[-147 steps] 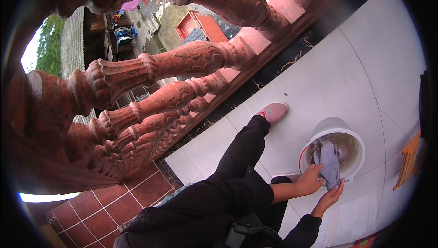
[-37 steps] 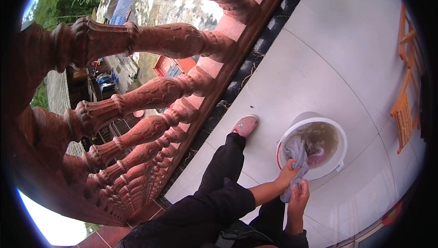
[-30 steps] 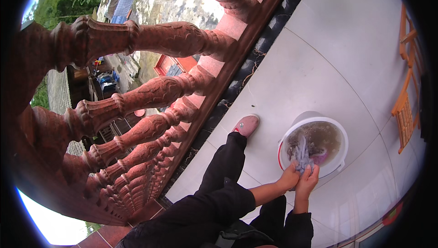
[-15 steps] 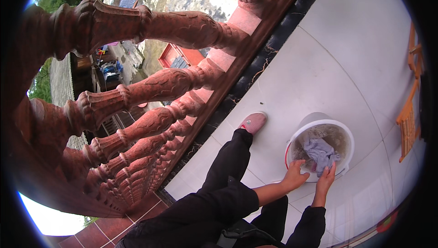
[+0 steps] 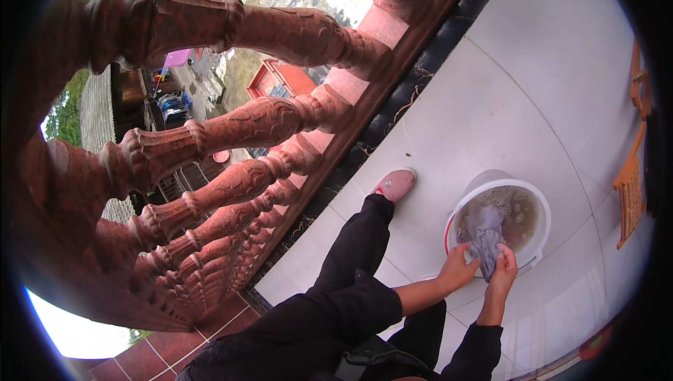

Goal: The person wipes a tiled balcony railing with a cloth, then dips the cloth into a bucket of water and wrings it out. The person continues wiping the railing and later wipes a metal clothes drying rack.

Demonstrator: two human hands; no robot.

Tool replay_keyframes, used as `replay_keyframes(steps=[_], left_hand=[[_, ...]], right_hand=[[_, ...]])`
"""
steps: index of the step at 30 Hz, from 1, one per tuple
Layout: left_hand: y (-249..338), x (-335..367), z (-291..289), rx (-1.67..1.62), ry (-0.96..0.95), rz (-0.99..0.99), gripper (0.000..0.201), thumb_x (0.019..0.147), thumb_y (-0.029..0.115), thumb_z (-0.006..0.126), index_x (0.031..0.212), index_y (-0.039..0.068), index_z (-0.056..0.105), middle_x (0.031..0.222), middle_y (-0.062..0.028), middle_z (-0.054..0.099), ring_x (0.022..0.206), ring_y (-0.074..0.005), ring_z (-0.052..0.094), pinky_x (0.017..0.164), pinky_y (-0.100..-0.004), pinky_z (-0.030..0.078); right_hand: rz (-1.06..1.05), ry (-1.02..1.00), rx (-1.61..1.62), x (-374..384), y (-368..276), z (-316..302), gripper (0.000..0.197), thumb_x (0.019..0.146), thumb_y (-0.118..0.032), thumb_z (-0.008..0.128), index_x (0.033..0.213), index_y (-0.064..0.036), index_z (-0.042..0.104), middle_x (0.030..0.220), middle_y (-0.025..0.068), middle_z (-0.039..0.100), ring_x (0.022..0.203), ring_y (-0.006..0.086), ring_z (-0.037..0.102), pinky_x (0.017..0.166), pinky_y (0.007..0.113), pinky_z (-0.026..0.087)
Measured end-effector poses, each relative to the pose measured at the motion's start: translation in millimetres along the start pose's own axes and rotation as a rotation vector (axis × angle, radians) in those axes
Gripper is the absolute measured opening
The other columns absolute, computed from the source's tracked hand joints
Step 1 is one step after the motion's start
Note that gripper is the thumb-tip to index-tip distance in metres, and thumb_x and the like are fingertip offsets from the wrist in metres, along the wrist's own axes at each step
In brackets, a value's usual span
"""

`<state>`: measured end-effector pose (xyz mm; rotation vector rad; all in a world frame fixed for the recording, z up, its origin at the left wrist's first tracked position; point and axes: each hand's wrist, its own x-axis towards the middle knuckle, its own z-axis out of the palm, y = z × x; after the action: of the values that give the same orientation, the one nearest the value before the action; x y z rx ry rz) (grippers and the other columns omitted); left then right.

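A white bucket (image 5: 539, 221) holds murky, sudsy water (image 5: 519, 214) and stands on the tiled floor. In it lies a wet grey-lavender cloth (image 5: 485, 235), its near end drawn up toward the bucket's near rim. My left hand (image 5: 458, 269) pinches the cloth's left edge. On the other side my right hand (image 5: 502, 269) grips its right edge with thumb and fingers. The far part of the cloth is partly under the water.
Red carved balusters (image 5: 238, 128) run along the left, with a yard and roofs below. A dark stone border (image 5: 392, 111) edges the pale floor tiles (image 5: 519, 93). My foot in a pink shoe (image 5: 397, 185) is left of the bucket. A bamboo chair (image 5: 629, 192) stands at the right.
The cloth, bunched in the water before, is now stretched and pulled toward me. My left hand, apart from it earlier, has closed on it. The view has shifted slightly.
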<state>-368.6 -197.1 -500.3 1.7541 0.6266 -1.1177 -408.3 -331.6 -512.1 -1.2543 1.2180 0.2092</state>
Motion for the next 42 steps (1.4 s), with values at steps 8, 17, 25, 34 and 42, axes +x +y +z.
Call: replay_keyframes(steps=[8,17,25,34,42], left_hand=[[9,3,4,-0.257,-0.176,-0.343,0.091,0.095,0.046,0.062,0.150,-0.012,0.020,0.105,-0.0155,0.060,0.086,-0.0221,0.064,0.068,-0.0357,0.055],[41,-16,-8,-0.401,-0.281,-0.304,0.056,0.090,0.009,0.059,0.142,0.001,0.041,0.118,-0.0141,0.062,0.100,-0.0193,0.063,0.087,-0.0331,0.052],[40,-25,-5,0.012,-0.322,0.263,0.039,0.085,0.003,0.057,0.125,0.003,0.055,0.120,-0.0178,0.061,0.110,-0.0355,0.060,0.096,-0.0397,0.048],[49,-26,-22,0.443,-0.318,0.602,0.032,0.073,-0.008,0.059,0.102,0.002,0.066,0.126,-0.0171,0.056,0.127,-0.0390,0.048,0.106,-0.0453,0.040],[60,-24,-18,0.238,0.024,0.411,0.049,0.084,0.005,0.063,0.132,-0.005,0.055,0.143,-0.0297,0.047,0.142,-0.0432,0.036,0.117,-0.0445,0.030]], right_hand=[[0.137,-0.322,0.301,-129,-90,-13,0.048,0.087,-0.043,0.075,0.103,-0.0040,0.052,0.089,0.0018,0.055,0.076,0.0089,0.056,0.068,0.022,0.048],[-0.043,-0.344,0.484,-125,-99,-46,0.061,0.084,-0.049,0.076,0.109,-0.0005,0.050,0.105,0.0117,0.059,0.098,0.0221,0.061,0.085,0.033,0.050],[0.131,-0.140,0.581,-10,-2,-60,0.059,0.106,-0.042,0.044,0.144,0.0039,0.044,0.137,0.0147,0.055,0.127,0.0280,0.053,0.108,0.043,0.042],[0.399,-0.284,0.706,41,-26,-21,0.053,0.106,-0.045,0.045,0.133,-0.0003,0.056,0.128,0.0133,0.063,0.121,0.0255,0.058,0.106,0.043,0.044],[0.136,-0.186,0.705,33,-6,-40,0.031,0.103,-0.025,0.055,0.127,-0.0049,0.060,0.132,0.0121,0.059,0.123,0.0273,0.057,0.108,0.045,0.044]])
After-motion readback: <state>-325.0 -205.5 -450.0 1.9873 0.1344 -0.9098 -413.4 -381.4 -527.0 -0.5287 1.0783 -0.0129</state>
